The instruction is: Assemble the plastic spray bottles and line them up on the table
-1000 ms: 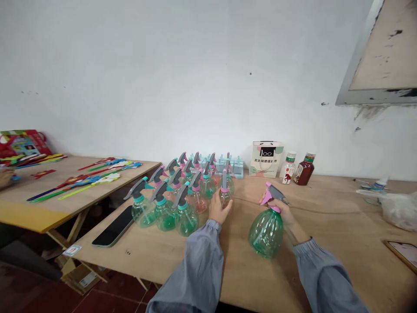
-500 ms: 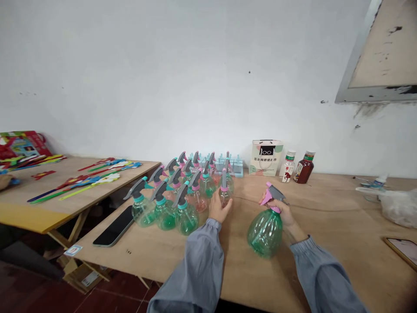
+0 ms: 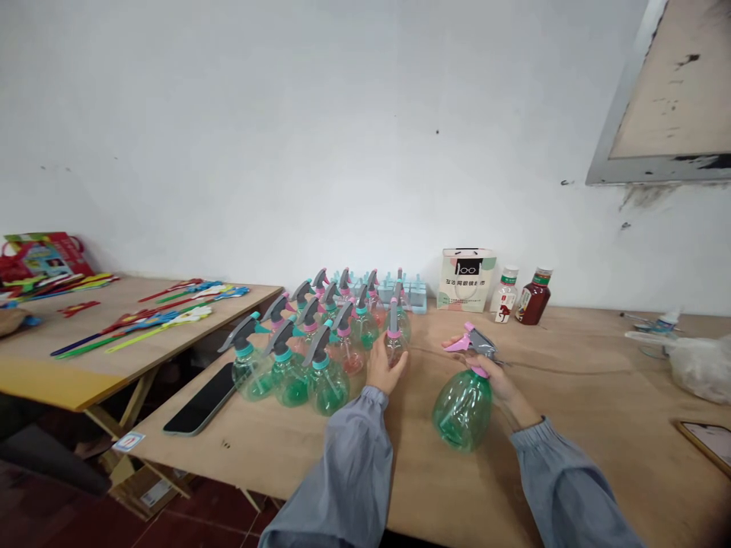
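My right hand (image 3: 485, 367) is closed round the neck of a green see-through spray bottle (image 3: 461, 411) with a pink and grey trigger head. That bottle is on or just above the table; I cannot tell which. My left hand (image 3: 386, 365) is curled round the clear body of another spray bottle (image 3: 394, 342), with a pink collar and grey head, at the right side of the group. Beside it, several spray bottles (image 3: 328, 384) with teal or pink collars stand upright in rows, green or pink inside.
Left of the bottles lies a black phone (image 3: 199, 399). A pale blue rack (image 3: 416, 295), a paper bag (image 3: 465, 281) and two drink bottles (image 3: 532, 298) line the wall. A plastic bag (image 3: 702, 369) lies right. Colourful sticks (image 3: 142, 327) cover part of the left table.
The green bottle in my right hand has changed its tilt slightly, its pink nozzle and trigger swinging left. My left hand stays at its bottle. The view has shifted a little.
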A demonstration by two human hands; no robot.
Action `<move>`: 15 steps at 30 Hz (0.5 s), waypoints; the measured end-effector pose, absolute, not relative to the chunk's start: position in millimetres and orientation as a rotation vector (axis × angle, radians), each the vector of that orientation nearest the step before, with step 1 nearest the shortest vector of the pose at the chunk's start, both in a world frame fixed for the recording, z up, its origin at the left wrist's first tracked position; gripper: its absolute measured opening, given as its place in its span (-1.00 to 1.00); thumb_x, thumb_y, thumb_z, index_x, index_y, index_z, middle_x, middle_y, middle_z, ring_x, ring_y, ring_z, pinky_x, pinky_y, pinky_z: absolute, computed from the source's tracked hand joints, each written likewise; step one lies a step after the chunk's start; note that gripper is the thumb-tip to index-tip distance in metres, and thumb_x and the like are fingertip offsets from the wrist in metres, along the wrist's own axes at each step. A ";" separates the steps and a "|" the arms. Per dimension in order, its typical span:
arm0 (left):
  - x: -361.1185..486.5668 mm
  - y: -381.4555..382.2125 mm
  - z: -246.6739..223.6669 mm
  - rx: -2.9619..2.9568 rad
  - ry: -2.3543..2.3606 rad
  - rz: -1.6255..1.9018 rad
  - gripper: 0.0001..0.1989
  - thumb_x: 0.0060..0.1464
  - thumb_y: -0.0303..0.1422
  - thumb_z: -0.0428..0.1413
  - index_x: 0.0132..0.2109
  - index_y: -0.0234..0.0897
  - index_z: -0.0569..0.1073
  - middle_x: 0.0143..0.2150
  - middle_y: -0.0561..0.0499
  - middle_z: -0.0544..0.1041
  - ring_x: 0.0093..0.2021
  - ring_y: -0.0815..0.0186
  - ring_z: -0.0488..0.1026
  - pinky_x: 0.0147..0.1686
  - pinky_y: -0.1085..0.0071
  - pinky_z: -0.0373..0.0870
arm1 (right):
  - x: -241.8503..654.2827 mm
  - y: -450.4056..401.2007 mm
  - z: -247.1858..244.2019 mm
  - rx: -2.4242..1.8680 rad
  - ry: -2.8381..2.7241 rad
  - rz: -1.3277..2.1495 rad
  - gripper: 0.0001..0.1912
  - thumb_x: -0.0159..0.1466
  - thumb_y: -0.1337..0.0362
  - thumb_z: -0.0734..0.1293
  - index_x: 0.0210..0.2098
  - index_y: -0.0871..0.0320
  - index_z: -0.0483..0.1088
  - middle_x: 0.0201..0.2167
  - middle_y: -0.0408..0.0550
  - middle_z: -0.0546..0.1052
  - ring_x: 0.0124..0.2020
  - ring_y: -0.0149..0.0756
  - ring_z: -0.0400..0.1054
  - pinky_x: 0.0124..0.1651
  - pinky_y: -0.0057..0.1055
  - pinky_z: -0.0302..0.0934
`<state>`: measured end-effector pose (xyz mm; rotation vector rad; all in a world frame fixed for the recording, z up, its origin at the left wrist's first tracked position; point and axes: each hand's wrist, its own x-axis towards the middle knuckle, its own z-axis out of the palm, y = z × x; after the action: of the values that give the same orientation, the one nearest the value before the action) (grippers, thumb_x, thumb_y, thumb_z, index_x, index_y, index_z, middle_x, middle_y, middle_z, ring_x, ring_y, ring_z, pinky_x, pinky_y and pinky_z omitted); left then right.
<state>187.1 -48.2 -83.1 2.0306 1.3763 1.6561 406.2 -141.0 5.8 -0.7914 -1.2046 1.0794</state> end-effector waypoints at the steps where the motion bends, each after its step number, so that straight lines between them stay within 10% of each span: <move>1: 187.0 -48.1 -83.1 2.032 1.371 1.656 -0.35 0.10 -0.22 0.18 0.28 -0.27 0.18 0.20 -0.26 0.39 0.23 0.01 0.37 0.21 0.00 0.29 | 406.4 -140.5 5.3 -0.807 -1.198 1.041 -0.84 -0.08 0.16 0.41 -0.48 0.05 0.50 -0.36 -0.04 0.63 -0.14 -0.04 0.51 0.00 -0.19 0.31; 15: 186.7 -48.7 -80.9 2.019 1.331 1.652 -0.35 0.09 -0.22 0.18 0.28 -0.26 0.18 0.20 -0.24 0.39 0.23 0.03 0.36 0.23 0.01 0.29 | 408.4 -139.2 4.7 -0.875 -1.164 0.878 -0.81 -0.03 0.10 0.41 -0.44 0.02 0.55 -0.32 -0.06 0.63 -0.08 -0.03 0.48 0.09 -0.16 0.27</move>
<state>186.7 -48.7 -80.9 2.0192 1.3312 1.6515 408.4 -139.2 4.7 -0.8751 -1.1644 0.8784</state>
